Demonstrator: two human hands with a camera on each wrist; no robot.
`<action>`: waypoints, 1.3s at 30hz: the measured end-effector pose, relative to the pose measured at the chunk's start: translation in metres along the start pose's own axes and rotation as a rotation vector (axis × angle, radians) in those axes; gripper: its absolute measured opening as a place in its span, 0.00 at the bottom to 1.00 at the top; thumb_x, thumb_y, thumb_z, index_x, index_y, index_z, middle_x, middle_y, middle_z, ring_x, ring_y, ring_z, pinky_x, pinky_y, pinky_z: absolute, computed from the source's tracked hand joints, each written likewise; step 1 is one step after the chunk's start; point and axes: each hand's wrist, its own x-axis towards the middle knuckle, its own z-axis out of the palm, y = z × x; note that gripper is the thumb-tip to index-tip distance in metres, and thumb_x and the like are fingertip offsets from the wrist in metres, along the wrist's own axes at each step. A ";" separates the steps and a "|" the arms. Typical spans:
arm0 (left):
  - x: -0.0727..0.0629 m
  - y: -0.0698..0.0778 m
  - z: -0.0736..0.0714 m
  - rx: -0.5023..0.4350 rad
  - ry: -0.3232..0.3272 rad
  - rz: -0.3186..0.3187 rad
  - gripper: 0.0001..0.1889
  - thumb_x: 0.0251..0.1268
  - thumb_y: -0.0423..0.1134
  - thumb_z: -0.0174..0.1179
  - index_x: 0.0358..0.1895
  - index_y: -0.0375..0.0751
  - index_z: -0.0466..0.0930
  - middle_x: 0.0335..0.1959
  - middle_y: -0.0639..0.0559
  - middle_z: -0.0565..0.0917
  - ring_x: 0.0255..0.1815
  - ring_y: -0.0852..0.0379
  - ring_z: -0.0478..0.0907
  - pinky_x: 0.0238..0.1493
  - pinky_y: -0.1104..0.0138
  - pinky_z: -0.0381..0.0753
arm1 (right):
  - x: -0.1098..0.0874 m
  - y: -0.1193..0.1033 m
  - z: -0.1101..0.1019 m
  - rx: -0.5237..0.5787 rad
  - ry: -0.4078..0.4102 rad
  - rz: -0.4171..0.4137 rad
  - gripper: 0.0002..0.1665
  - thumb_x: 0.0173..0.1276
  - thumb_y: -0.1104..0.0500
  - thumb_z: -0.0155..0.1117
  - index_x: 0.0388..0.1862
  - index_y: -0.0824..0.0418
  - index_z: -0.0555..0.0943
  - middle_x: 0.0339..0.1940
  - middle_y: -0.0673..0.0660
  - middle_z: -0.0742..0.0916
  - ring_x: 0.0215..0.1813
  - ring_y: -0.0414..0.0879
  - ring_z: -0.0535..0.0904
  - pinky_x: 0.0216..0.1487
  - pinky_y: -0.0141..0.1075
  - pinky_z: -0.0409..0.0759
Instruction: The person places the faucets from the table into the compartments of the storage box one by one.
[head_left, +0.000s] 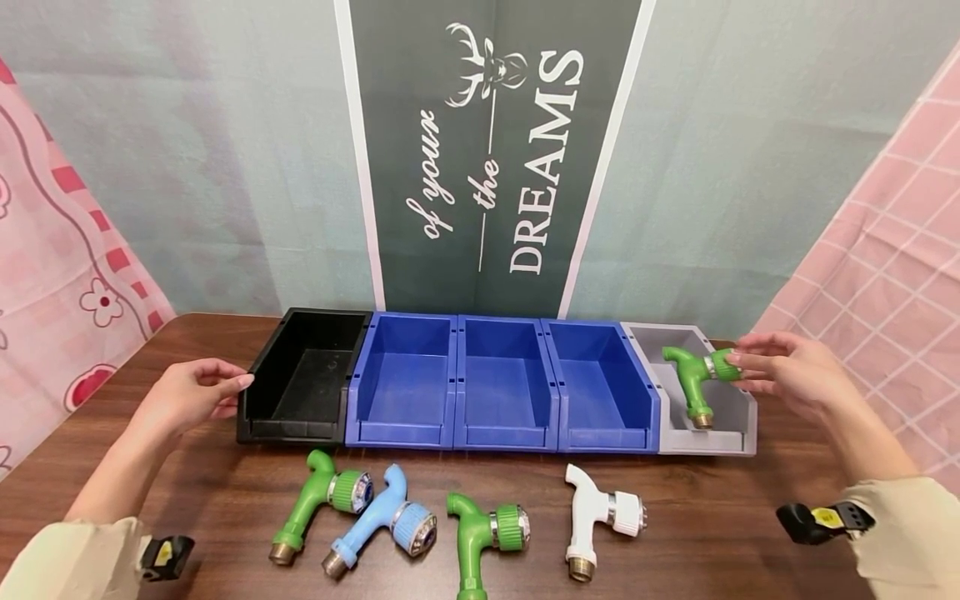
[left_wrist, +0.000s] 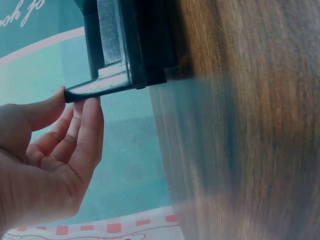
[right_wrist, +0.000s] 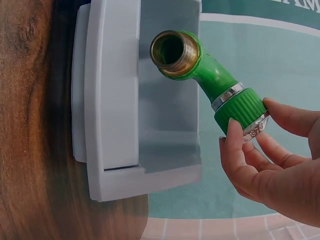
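My right hand (head_left: 798, 375) pinches a green faucet (head_left: 693, 387) by its knob, over the grey bin (head_left: 712, 442) at the row's right end. In the right wrist view, the faucet's brass threaded end (right_wrist: 172, 52) faces the camera, and thumb and fingers lie on either side of the knob (right_wrist: 242, 110). At the other end of the row, my left hand (head_left: 187, 396) holds the side rim of the black bin (head_left: 296, 429). The left wrist view has the thumb (left_wrist: 47, 107) at the rim's edge and the fingertips against the outer wall.
Three blue bins (head_left: 506, 437) stand between the black and grey ones. In front of the row lie a green faucet (head_left: 303, 504), a light blue faucet (head_left: 375, 517), another green faucet (head_left: 472, 533) and a white faucet (head_left: 588, 512) on the wooden table (head_left: 720, 533). Curtains hang behind.
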 end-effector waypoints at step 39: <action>-0.002 0.002 0.001 0.018 0.000 0.004 0.17 0.67 0.36 0.52 0.43 0.18 0.71 0.26 0.52 0.79 0.23 0.64 0.74 0.28 0.67 0.81 | 0.022 0.030 0.026 -0.440 0.063 -0.035 0.26 0.56 0.62 0.69 0.45 0.75 0.68 0.29 0.47 0.82 0.30 0.38 0.80 0.32 0.40 0.82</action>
